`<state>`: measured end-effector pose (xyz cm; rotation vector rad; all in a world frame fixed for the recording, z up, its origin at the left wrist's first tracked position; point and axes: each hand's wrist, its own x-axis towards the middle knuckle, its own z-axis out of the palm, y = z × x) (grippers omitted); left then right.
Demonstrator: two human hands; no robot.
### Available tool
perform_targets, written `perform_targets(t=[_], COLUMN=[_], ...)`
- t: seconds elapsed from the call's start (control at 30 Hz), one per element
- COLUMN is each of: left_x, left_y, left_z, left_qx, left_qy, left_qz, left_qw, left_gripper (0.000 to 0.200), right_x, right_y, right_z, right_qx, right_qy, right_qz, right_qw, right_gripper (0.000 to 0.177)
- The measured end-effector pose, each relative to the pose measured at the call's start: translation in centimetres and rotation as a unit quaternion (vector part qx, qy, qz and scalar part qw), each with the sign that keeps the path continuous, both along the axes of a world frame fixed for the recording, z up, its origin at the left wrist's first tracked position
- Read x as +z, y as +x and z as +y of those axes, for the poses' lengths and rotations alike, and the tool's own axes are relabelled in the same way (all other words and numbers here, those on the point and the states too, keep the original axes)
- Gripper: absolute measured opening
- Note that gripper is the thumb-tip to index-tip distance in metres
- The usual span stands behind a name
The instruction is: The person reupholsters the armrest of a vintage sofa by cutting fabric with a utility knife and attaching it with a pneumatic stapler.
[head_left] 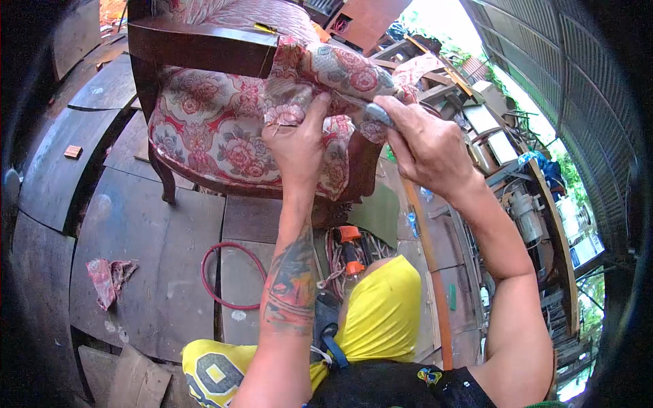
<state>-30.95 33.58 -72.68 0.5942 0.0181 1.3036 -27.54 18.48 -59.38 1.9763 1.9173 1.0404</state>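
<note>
A chair with a dark wooden frame and floral upholstery (238,146) stands in front of me. My left hand (299,136) is closed on a bunched piece of floral fabric (286,112) by the end of the armrest. To its right, my right hand (428,146) is closed around a tool with a grey-blue rounded end (379,114). The tool lies against the fabric of the padded arm (350,68); its working end is hard to make out.
A small yellow-handled tool (265,28) lies on the seat. On the board floor are a red hose loop (211,285), a fabric scrap (109,282), a wood block (73,151) and an orange-and-black tool (350,248). A cluttered workbench (544,224) runs along the right.
</note>
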Motion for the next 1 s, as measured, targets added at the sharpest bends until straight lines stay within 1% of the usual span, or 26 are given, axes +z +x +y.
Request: perform_targets(t=[0.1, 0.13, 0.17, 0.23, 0.3, 0.43, 0.5, 0.63, 0.73, 0.83, 0.93, 1.0], left_x=[-0.1, -0.2, -0.3, -0.5, -0.8, -1.1, -1.1, -1.3, -1.3, -1.5, -1.6, -1.6], left_y=[0.0, 0.1, 0.2, 0.5, 0.8, 1.2, 1.1, 1.1, 1.1, 1.3, 1.4, 1.3], left_z=[-0.1, -0.1, 0.0, 0.1, 0.2, 0.3, 0.3, 0.3, 0.2, 0.3, 0.4, 0.4], left_qx=[0.009, 0.012, 0.006, 0.002, -0.011, 0.001, -0.017, -0.022, -0.013, 0.001, -0.020, -0.031], left_qy=[0.021, 0.022, 0.024, 0.024, 0.026, 0.024, 0.012, 0.008, 0.018, 0.036, 0.022, 0.025], left_qz=[-0.009, -0.008, -0.009, -0.010, -0.014, -0.026, -0.021, -0.019, -0.029, -0.003, -0.020, -0.004], left_qw=[1.000, 1.000, 1.000, 1.000, 1.000, 0.999, 1.000, 1.000, 0.999, 0.999, 0.999, 0.999], left_gripper=[0.007, 0.007, 0.008, 0.008, 0.009, 0.010, 0.012, 0.013, 0.013, 0.014, 0.013, 0.013], right_x=[-0.1, -0.1, -0.1, -0.2, -0.5, -0.7, -0.7, -0.5, -0.2, -0.2, -0.2, -0.1], right_y=[0.7, 0.9, 1.0, 1.1, 1.3, 1.3, 1.3, 1.1, 0.9, 1.0, 1.0, 0.9], right_z=[0.6, 0.7, 0.7, 0.7, 0.9, 1.3, 1.3, 1.3, 1.5, 1.7, 1.6, 1.7], right_qx=[0.011, 0.007, 0.010, -0.003, 0.005, -0.008, -0.001, 0.012, 0.007, 0.010, -0.004, -0.006], right_qy=[0.003, 0.001, 0.001, -0.002, 0.002, -0.006, -0.002, 0.008, -0.004, -0.009, -0.015, -0.019], right_qz=[-0.025, -0.034, -0.033, -0.025, -0.017, -0.012, -0.005, 0.009, 0.008, 0.004, 0.001, -0.002], right_qw=[1.000, 0.999, 0.999, 1.000, 1.000, 1.000, 1.000, 1.000, 1.000, 1.000, 1.000, 1.000], right_gripper=[0.042, 0.039, 0.039, 0.032, 0.029, 0.025, 0.025, 0.026, 0.027, 0.027, 0.028, 0.028])
